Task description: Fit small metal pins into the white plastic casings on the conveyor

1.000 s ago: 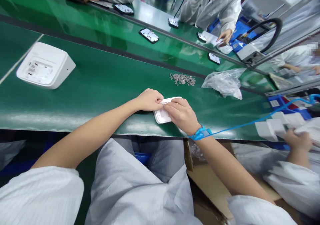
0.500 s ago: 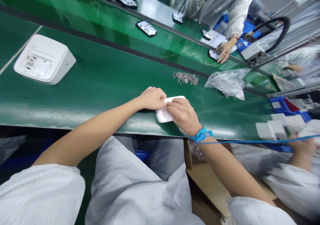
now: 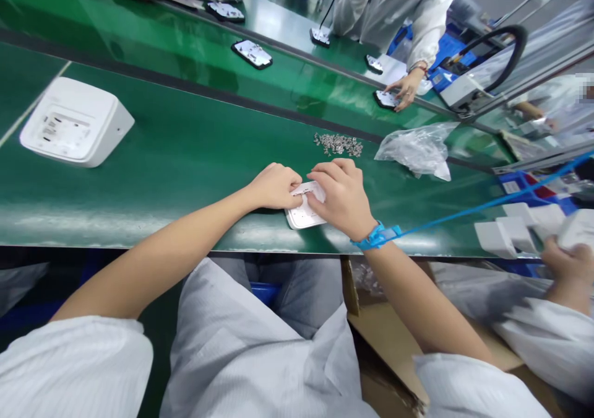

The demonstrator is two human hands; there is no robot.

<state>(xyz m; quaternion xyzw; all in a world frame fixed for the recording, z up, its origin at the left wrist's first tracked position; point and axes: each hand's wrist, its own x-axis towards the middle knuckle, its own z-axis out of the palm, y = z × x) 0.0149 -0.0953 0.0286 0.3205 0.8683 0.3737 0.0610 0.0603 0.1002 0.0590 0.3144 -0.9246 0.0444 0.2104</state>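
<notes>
A small white plastic housing lies near the front edge of the green bench, its recessed face up. My left hand grips its left side, fingers curled and thumb on the face. Over the right part of the housing is my right hand, wearing a blue wrist strap. Its thumb is apart from the raised fingers and reaches over the recess; I cannot tell whether it touches. Nothing shows between those fingers. Just beyond that hand is a pile of small metal screws.
Another white housing stands at the left. A clear plastic bag lies right of the screws. Black-and-white parts rest on the belt beyond a dark rail. Co-workers' hands work across the belt and at right, near white housings.
My right hand has opened from a pinch over the housing, its fingers lifting away toward the screws. My left hand keeps its hold. The blue strap cord has risen at the right.
</notes>
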